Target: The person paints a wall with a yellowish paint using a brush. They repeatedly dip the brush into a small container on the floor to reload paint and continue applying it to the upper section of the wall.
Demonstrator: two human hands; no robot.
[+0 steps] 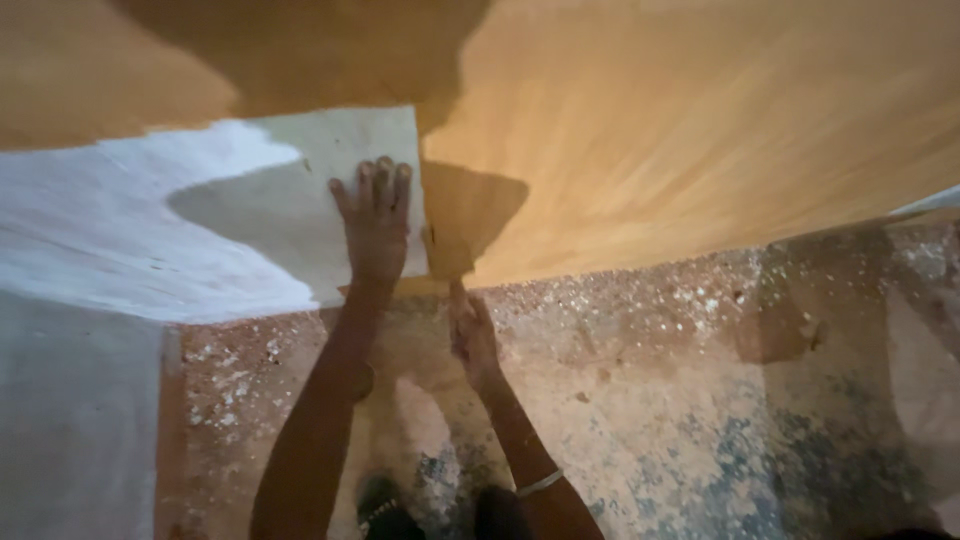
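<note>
the fingers (378, 178) of the left hand (375, 225) lie straight and close together, spread flat, palm down, on a pale sheet (200, 215) that is coated white and looks chalky and matt. they grip nothing; they only press on the surface, near the sheet's right edge. a dark curved shadow falls across the sheet just left of these fingers.

the right hand (470, 335) sits lower and a little to the right of the left one, at the near corner of a large tan plywood sheet (680, 140). its fingers point up toward that corner and seem to pinch or touch the edge, but how far they close is too blurred to tell. a thin pale bangle (540, 484) circles the right wrist.

the plywood sheet rises up and away to the right of both hands, smooth, with fine straight grain running along it, and its left edge lies against the white sheet right beside the left fingers. its lower edge hangs above the floor.

below and around the forearms is a rough floor (650, 400), reddish brown, speckled with white flecks and patches of blue-grey. left of the left arm a plain grey-white slab (75, 420) covers the floor. dark footwear (385, 510) shows between the arms at the bottom.
</note>
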